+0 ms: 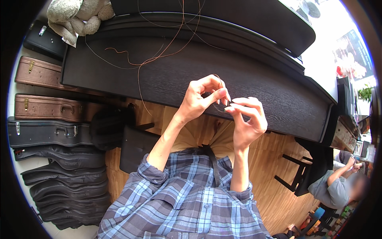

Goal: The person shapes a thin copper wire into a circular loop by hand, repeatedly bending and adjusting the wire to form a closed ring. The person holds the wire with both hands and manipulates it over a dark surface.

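Both my hands are raised close together over the front edge of a black, wood-grained piano lid (238,85). My left hand (201,97) is closed in a pinch, with a thin wire string arching above its fingers. Fingertips of my right hand (248,119) are pinched just beside it, at the same small dark piece of string; its exact end is too fine to make out. Farther back, loose copper-coloured strings (159,57) lie in wide loops across the lid, and one end hangs over the front edge.
A grey plush toy (81,18) sits at the back left. Brown and black instrument cases (49,107) and soft black bags (67,179) line the left side. A black bench (135,149) stands by my left. At the right are a black stool (294,173) and a seated person (332,189).
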Demonstrator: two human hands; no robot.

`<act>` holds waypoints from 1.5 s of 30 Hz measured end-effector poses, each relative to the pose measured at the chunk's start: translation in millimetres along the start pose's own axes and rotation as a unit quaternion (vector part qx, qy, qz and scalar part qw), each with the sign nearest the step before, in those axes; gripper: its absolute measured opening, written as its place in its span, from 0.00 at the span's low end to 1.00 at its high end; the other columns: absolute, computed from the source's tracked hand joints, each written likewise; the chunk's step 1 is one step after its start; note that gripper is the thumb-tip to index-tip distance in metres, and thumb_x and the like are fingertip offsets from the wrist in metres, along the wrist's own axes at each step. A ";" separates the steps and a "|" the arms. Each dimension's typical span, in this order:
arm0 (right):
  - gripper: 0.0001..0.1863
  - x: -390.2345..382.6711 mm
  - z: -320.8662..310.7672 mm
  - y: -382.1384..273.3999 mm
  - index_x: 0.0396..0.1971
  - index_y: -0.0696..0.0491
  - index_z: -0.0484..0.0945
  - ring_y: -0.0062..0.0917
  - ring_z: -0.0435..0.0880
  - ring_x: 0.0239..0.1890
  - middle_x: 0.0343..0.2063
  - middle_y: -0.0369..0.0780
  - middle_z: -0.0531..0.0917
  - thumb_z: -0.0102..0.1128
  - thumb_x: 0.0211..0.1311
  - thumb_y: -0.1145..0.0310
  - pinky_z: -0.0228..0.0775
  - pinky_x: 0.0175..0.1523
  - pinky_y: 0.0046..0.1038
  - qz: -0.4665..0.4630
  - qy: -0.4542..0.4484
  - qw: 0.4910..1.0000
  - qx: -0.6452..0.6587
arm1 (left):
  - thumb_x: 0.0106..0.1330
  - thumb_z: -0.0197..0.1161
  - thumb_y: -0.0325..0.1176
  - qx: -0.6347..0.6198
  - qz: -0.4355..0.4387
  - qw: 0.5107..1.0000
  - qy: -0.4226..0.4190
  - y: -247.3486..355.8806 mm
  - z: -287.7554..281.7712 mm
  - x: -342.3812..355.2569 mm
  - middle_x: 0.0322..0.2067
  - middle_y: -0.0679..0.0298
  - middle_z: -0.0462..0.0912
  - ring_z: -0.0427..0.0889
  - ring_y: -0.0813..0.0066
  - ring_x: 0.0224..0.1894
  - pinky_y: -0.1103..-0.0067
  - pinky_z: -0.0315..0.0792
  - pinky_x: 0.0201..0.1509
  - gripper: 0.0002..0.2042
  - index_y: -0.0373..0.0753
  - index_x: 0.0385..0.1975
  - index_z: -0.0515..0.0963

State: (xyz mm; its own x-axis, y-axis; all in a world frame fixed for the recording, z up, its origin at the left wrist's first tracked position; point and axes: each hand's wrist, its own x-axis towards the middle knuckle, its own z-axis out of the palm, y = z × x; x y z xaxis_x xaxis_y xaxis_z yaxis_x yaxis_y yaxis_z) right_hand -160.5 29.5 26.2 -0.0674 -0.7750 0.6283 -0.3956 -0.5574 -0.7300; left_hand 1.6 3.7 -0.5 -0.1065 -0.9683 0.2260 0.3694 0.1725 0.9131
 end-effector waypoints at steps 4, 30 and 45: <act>0.04 -1.2 3.1 1.5 0.36 0.59 0.83 0.23 0.88 0.38 0.33 0.42 0.89 0.69 0.64 0.77 0.79 0.51 0.25 0.226 -0.004 0.953 0.201 | 0.71 0.65 0.28 0.016 0.002 1.000 -0.018 -0.9 -2.7 -0.7 0.32 0.64 0.82 0.83 0.78 0.33 0.81 0.78 0.38 0.05 0.35 0.35 0.77; 0.04 4.7 12.0 2.9 0.38 0.59 0.81 0.16 0.81 0.30 0.29 0.37 0.84 0.64 0.70 0.73 0.75 0.37 0.19 0.286 -0.078 0.925 0.239 | 0.63 0.73 0.27 0.063 0.084 0.994 0.001 -12.3 -2.0 2.4 0.34 0.69 0.80 0.72 0.90 0.26 0.88 0.65 0.27 0.06 0.35 0.30 0.82; 0.05 9.8 -0.9 -10.1 0.41 0.54 0.82 0.24 0.80 0.29 0.26 0.38 0.85 0.62 0.68 0.77 0.73 0.38 0.28 0.126 -0.177 0.971 -0.102 | 0.68 0.69 0.30 0.066 0.023 0.997 0.020 -8.6 1.5 1.2 0.31 0.68 0.84 0.76 0.90 0.26 0.89 0.67 0.26 0.06 0.33 0.32 0.85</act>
State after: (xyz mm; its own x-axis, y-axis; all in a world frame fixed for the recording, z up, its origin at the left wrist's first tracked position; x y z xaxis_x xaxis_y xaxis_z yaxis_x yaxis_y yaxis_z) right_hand -157.9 27.9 40.0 0.1187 -0.9530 0.2788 -0.5827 -0.2942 -0.7576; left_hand -3.1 1.3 -7.6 -0.0535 -0.9649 0.2572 0.2485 0.2366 0.9393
